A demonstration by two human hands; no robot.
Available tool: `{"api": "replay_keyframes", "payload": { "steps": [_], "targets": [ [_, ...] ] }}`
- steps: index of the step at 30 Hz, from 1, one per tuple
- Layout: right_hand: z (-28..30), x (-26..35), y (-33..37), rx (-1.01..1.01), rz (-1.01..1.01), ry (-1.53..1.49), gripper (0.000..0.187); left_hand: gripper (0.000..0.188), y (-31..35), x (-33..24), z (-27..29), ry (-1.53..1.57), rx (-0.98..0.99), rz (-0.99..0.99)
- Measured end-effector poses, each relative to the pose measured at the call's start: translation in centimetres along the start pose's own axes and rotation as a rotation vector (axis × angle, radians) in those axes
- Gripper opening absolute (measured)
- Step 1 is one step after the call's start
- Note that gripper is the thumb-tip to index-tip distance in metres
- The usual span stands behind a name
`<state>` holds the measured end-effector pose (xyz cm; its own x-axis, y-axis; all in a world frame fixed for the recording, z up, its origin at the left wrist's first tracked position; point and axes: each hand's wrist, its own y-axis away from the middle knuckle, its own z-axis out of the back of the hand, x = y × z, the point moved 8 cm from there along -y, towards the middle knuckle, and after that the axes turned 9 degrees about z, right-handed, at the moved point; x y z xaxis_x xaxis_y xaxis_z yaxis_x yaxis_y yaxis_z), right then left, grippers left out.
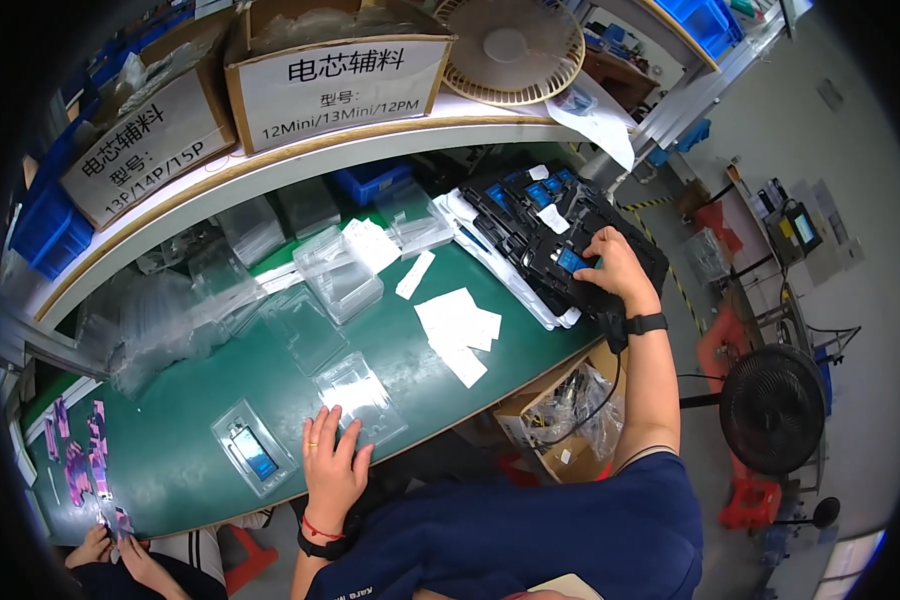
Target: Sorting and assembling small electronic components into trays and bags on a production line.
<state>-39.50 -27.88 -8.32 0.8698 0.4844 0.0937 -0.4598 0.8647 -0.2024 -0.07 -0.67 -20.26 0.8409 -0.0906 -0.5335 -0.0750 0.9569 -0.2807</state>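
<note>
At the right end of the green table, my right hand [615, 268] reaches over a stack of black trays [618, 215]. Its thumb and fingers close at the edges of a flat phone battery [571, 260] with a blue face, which still lies in the top tray. My left hand [334, 462] has its fingers apart over the near edge of a clear plastic tray [355, 385]; nothing shows in its grasp. To its left, another clear tray [232, 418] holds a blue-and-black battery [254, 452].
White paper slips [460, 330] lie mid-table. Stacked clear trays [335, 275] stand behind, under a shelf carrying cardboard boxes [340, 90] and a round fan cover [510, 45]. Another person's hands [120, 555] work at lower left near purple pieces [78, 470]. A black fan [773, 408] stands right.
</note>
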Motion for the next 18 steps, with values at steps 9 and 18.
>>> {"api": "replay_keyframes", "payload": {
  "steps": [9, 18],
  "targets": [
    [-0.5, 0.4, -1.1, -0.086, 0.178, -0.112, 0.033, 0.039, 0.1, 0.5, 0.5, -0.061, -0.038, 0.002],
    [3.8, 1.5, 2.7, -0.267, 0.034, -0.032, 0.021, 0.035, 0.8, -0.2, 0.5, -0.007, -0.053, -0.004]
  ]
}}
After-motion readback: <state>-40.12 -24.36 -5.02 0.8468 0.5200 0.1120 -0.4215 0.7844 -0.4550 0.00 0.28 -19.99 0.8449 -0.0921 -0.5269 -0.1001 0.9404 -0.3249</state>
